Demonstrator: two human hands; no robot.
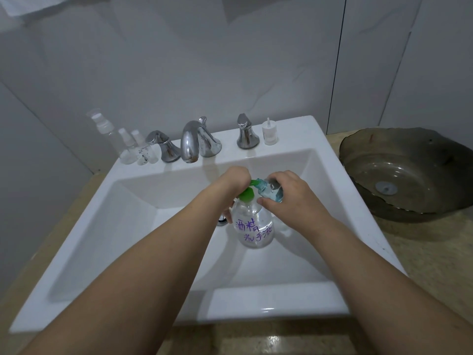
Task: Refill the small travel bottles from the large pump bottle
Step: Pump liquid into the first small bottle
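Note:
A large clear pump bottle with purple handwriting and a green pump head stands inside the white sink. My left hand rests over the green pump head, fingers curled down on it. My right hand grips a small travel bottle holding blue liquid, tilted with its open neck against the green nozzle. Three empty small spray bottles stand on the sink ledge at the back left. A white spray cap stands on the ledge at the back right.
A chrome faucet with two handles sits at the back of the sink. A dark glass basin stands on the beige counter to the right. The sink drain lies just left of the pump bottle.

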